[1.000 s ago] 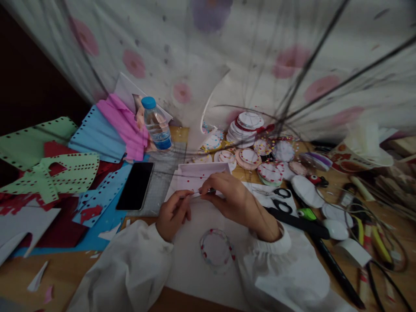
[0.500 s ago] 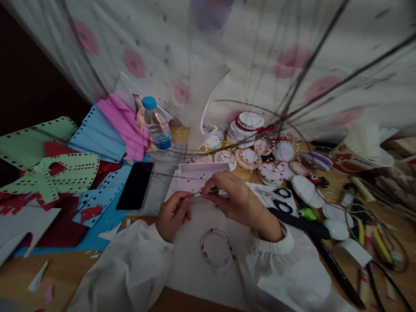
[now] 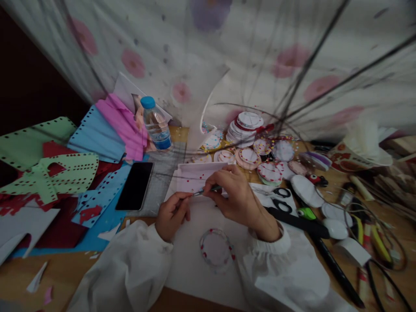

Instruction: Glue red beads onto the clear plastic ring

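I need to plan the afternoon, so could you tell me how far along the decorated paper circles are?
A stack of trimmed circles sits at the back, apparently finished. In hand: the right hand holds a thin tool towards the left hand. One dotted circle lies on the white sheet, seemingly unfinished.

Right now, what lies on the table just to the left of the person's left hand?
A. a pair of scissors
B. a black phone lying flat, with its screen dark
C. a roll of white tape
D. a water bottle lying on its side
B: the black phone lies flat on the table left of the left hand; the scissors are right of the right hand, and the water bottle stands upright farther back.
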A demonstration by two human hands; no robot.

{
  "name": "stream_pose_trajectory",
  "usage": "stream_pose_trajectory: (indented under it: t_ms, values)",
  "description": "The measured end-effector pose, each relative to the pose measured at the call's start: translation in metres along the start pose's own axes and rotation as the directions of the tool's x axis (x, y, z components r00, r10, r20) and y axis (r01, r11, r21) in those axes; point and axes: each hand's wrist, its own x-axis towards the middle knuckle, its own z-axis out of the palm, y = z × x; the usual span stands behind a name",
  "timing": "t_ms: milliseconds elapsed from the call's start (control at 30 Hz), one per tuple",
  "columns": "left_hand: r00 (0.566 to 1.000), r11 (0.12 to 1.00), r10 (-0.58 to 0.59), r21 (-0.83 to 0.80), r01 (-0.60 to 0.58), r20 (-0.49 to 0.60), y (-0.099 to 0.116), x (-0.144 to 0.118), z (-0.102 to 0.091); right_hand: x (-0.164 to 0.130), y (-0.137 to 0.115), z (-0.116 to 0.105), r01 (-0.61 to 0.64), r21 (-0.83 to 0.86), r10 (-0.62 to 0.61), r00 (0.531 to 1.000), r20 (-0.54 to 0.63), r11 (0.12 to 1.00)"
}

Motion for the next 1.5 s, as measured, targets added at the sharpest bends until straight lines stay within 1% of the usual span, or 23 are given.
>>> stream_pose_trajectory:
  t_ms: [133, 233, 467, 667, 867, 967, 1100, 1167, 1233, 1300, 1333, 1400, 1500]
  values:
    - [1.0, 0.999, 0.026, 0.026, -0.026, 0.002, 0.003, 0.001, 0.0, -0.001, 0.0, 0.001, -0.001, -0.001, 0.001, 1.0, 0.014, 1.0]
    - [1.0, 0.999, 0.023, 0.023, -0.023, 0.004, 0.004, 0.001, 0.0, -0.001, 0.0, 0.003, 0.003, -0.001, -0.003, 1.0, 0.03, 1.0]
    - [0.998, 0.998, 0.049, 0.05, -0.047, -0.026, 0.003, 0.0, -0.001, 0.0, 0.0, 0.003, 0.005, -0.006, -0.005, 1.0, 0.011, 1.0]
    - [0.998, 0.996, 0.044, 0.083, -0.04, -0.051, 0.005, 0.0, -0.002, -0.001, 0.001, 0.003, 0.001, 0.005, -0.001, 0.999, 0.033, 1.0]
    - [0.997, 0.992, 0.06, 0.113, -0.054, -0.047, 0.008, 0.0, -0.003, -0.001, 0.0, 0.003, -0.006, 0.01, 0.005, 0.999, 0.043, 1.0]
    - [0.996, 0.99, 0.062, 0.129, -0.053, -0.07, 0.009, 0.0, -0.003, -0.001, 0.0, 0.004, -0.002, 0.014, 0.001, 0.999, 0.048, 1.0]
    - [0.994, 0.985, 0.088, 0.152, -0.078, -0.062, 0.008, 0.0, -0.002, -0.001, 0.0, 0.002, 0.003, 0.029, -0.004, 0.999, 0.042, 1.0]
    - [0.995, 0.987, 0.082, 0.142, -0.073, -0.057, 0.007, 0.0, -0.001, -0.001, 0.0, -0.001, -0.005, 0.045, 0.004, 1.0, 0.017, 0.999]
    - [0.996, 0.991, 0.064, 0.119, -0.057, -0.06, 0.007, 0.0, -0.001, -0.001, -0.001, -0.003, -0.044, 0.072, 0.047, 0.998, -0.036, 0.996]
    - [0.997, 0.995, 0.049, 0.091, -0.044, -0.058, 0.008, 0.0, -0.001, -0.001, -0.002, -0.005, -0.128, 0.148, 0.143, 0.985, -0.096, 0.981]
    - [0.998, 0.996, 0.039, 0.079, -0.035, -0.054, 0.009, 0.0, -0.001, -0.001, -0.003, -0.006, -0.179, 0.213, 0.208, 0.97, -0.123, 0.96]
    - [0.999, 0.999, 0.015, 0.05, -0.012, -0.05, 0.012, 0.0, -0.001, 0.0, -0.005, -0.008, -0.261, 0.374, 0.342, 0.924, -0.171, 0.89]
    - [0.998, 0.999, -0.038, 0.003, 0.038, -0.05, 0.012, 0.0, 0.0, 0.002, -0.009, -0.013, -0.307, 0.579, 0.502, 0.838, -0.211, 0.755]
